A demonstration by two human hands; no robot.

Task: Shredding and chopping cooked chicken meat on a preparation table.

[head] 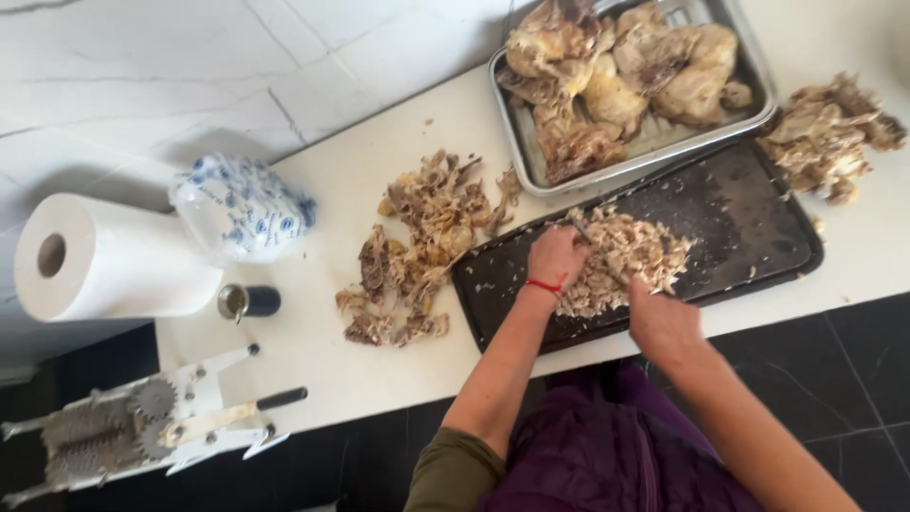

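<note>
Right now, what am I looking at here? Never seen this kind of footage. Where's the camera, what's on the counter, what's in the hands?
There is no machine: a person works with two bare hands. The single picture comes from a camera worn on their head, looking down.

The left hand, with a red band at the wrist, rests on a pile of shredded cooked meat on a dark tray. The right hand is at the pile's near edge; whether its grip holds a tool is too blurred to tell.

On the white counter: a metal pan of cooked poultry pieces, a heap of bones and skin scraps, another heap at far right, a paper towel roll, a blue-and-white printed bag, a small dark jar, and a white geared hand-crank device.
</note>
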